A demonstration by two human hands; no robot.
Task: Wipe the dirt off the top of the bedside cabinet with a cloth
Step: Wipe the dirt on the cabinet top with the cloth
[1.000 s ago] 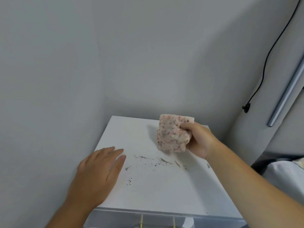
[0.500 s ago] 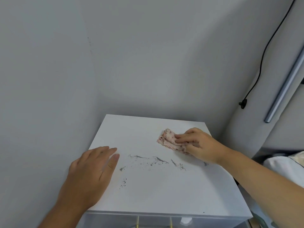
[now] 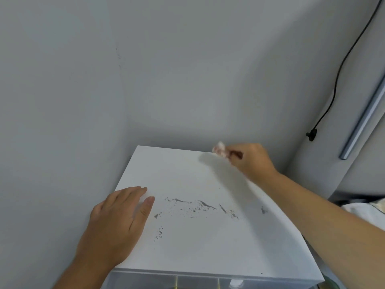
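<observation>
The white, square-topped bedside cabinet [image 3: 208,243] stands pushed into the corner of pale grey walls, and the small pink-and-white speckled cloth [image 3: 219,149] has travelled since half a second ago: then it lay pressed flat under the right hand near the middle-right of the surface, now it is bunched at the far right corner, right at the back edge by the wall. The right hand [image 3: 251,160] has gone with it, fingers closed and pinched around the cloth, so that only a crumpled end sticks out toward the left; whether the cloth touches the top here is hard to tell, since it is blurred. A soft shadow lies on the surface just under and left of it.

The left hand [image 3: 118,222] has kept its place, lying flat and palm down on the near left part of the top, fingers together and stretched, holding nothing.

The dark grey streaks of dirt [image 3: 200,206] look unchanged: a broken line across the middle of the surface between the two hands, a smaller patch of specks [image 3: 159,234] nearer the front, just beside the left thumb, and one lone smudge [image 3: 263,210] close to the right forearm. That forearm crosses over the right edge of the cabinet and hides part of it.

To the right, a thin black cable [image 3: 341,65] hangs down the wall to a small black plug [image 3: 311,134], next to a slanted grey metal bar [image 3: 364,119]. White bedding [image 3: 366,213] shows behind the right arm.
</observation>
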